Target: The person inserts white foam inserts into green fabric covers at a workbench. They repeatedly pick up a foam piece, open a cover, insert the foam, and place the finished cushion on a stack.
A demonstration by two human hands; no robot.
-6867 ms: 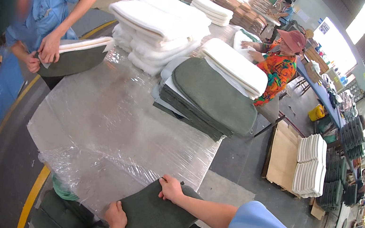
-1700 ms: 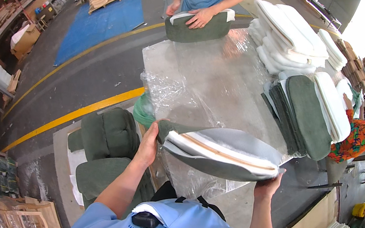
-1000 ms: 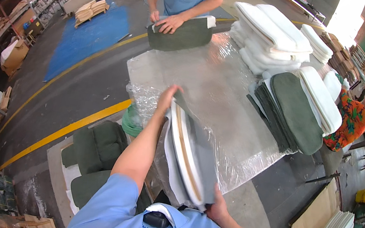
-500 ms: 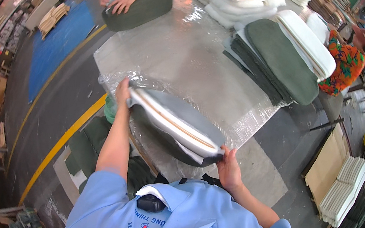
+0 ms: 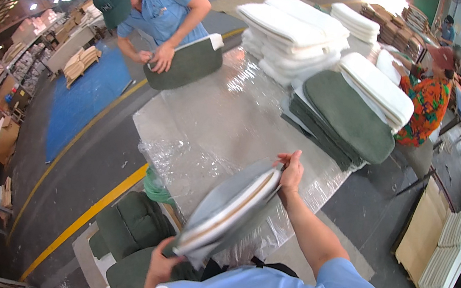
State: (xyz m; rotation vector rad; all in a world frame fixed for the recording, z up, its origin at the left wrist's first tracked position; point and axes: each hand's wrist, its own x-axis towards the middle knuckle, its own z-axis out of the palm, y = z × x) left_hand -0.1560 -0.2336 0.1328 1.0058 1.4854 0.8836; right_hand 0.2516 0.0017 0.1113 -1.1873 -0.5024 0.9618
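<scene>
A cushion [image 5: 233, 205] with a dark green cover, white padding and a thin brown layer along its open side is held between my hands, tilted above the near part of the table. My left hand [image 5: 161, 264] grips its near lower end, close to my body. At the far upper end my right hand [image 5: 291, 173] is closed on the other tip, its index finger raised. Motion blurs the cushion's edge a little. Beyond it lies the plastic-covered table [image 5: 198, 121], and finished-looking green cushions [image 5: 137, 220] rest low at the left.
A stack of green covers [image 5: 347, 111] and white pads [image 5: 294, 24] occupy the table's far right. Across the table a co-worker [image 5: 158, 9] handles another green cushion [image 5: 186, 64]. Someone in a patterned orange top [image 5: 423, 108] is at right. White slats [image 5: 448, 257] lean on a cardboard sheet [image 5: 421, 234].
The cushion has turned from lying crosswise to slanting up and right. My left hand came down toward my body, and my right hand moved up and away. My view has tilted up.
</scene>
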